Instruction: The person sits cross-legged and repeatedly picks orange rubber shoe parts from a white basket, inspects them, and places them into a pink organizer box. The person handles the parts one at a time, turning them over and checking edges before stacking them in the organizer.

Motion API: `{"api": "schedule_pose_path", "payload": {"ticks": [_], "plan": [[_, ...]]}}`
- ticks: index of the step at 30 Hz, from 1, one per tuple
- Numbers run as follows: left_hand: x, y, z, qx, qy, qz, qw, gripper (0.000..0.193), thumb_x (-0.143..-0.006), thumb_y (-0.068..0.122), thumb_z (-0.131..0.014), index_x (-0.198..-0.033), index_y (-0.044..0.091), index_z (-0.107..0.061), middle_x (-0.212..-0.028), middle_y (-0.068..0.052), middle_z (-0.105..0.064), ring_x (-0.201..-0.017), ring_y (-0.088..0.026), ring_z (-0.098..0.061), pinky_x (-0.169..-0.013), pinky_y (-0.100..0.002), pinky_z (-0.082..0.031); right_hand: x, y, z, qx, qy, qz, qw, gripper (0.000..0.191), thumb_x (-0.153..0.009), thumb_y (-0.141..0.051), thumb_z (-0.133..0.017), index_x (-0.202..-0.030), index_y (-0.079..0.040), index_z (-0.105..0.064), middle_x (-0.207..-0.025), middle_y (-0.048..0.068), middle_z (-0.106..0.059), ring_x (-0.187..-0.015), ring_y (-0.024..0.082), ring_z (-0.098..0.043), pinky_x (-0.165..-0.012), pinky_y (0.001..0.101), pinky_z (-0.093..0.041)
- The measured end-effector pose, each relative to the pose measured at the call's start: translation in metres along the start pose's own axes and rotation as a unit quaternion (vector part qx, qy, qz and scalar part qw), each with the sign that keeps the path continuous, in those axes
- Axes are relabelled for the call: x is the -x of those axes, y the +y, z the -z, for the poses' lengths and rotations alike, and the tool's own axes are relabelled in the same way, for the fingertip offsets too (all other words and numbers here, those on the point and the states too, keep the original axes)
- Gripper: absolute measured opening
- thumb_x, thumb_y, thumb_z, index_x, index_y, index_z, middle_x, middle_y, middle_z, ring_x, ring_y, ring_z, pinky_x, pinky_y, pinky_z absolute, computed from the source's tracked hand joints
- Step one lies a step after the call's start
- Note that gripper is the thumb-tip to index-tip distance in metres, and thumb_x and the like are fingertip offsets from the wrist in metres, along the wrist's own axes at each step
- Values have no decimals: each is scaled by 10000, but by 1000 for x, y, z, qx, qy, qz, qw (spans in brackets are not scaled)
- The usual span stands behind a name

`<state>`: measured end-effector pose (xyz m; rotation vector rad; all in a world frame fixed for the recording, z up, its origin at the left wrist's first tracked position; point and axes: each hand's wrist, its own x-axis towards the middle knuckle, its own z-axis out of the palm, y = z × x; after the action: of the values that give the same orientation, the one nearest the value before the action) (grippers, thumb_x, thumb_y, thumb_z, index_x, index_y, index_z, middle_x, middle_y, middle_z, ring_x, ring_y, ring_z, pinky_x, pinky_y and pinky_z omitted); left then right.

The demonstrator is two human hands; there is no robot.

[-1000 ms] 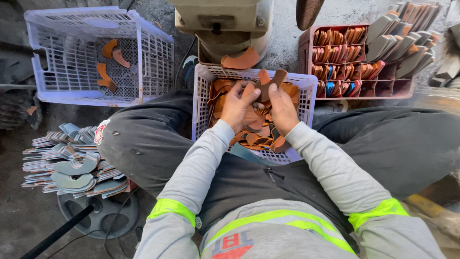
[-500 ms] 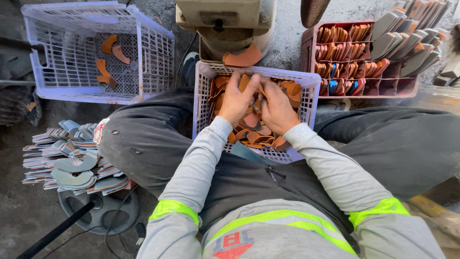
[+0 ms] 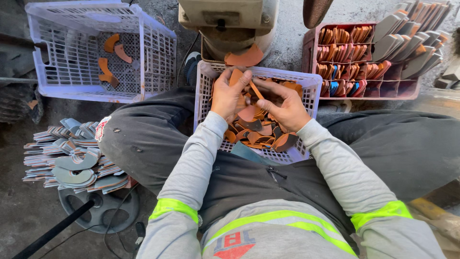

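Gripping one curved brown leather piece (image 3: 236,76) in the left hand (image 3: 229,96) and pinching its lower edge with the right hand (image 3: 282,103), just above the lap-held white basket (image 3: 306,84), keeping loose pieces contained below.

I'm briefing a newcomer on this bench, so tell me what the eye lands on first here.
Both hands, left hand and right hand, are deep in a white lattice basket of curved brown leather pieces on the person's lap. Further left stands a larger, nearly empty crate; at upper right, a red tray packed with upright pieces.
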<state>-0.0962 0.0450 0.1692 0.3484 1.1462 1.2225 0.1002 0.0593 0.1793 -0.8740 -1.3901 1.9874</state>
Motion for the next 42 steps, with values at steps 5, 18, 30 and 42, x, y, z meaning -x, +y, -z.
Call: {"api": "schedule_pose_path", "payload": {"ticks": [5, 18, 30, 42], "plan": [[0, -1, 3, -9, -29, 38, 999, 380, -906, 288, -792, -1129, 14, -651, -901, -47, -682, -616, -132, -620, -468, -281, -520, 1, -4, 0, 1, -4, 3, 1000, 602, -991, -108, -711, -1533, 25, -486, -1516, 127, -575, -1351, 167, -561, -1161, 354, -467], [-5, -13, 10, 75, -45, 74, 993, 300, -952, 270, -753, -1112, 42, -642, -946, -42, -681, -742, -139, -648, -526, -280, -522, 9, -16, 8, 26, -39, -20, 999, 592, -911, -8, -744, -1470, -4, -551, -1414, 91, -651, -1257, 160, -636, -1096, 325, -516], [8, 5, -6, -49, -65, -41, 996, 496, -907, 204, -812, -1338, 14, -655, -998, -48, -724, -791, -96, -664, -554, -250, -528, 13, -5, 15, 5, 6, 18, 1000, 584, -945, 4, -714, -1491, -19, -510, -1506, 103, -572, -1392, 182, -553, -1191, 348, -455], [4, 3, -4, -43, -75, 0, 996, 418, -887, 189, -810, -1252, 30, -685, -950, -37, -725, -731, -96, -662, -542, -241, -517, 17, -5, 13, 48, 6, 37, 998, 581, -937, 29, -716, -1484, -14, -523, -1473, 105, -588, -1370, 194, -559, -1187, 368, -444]]}}
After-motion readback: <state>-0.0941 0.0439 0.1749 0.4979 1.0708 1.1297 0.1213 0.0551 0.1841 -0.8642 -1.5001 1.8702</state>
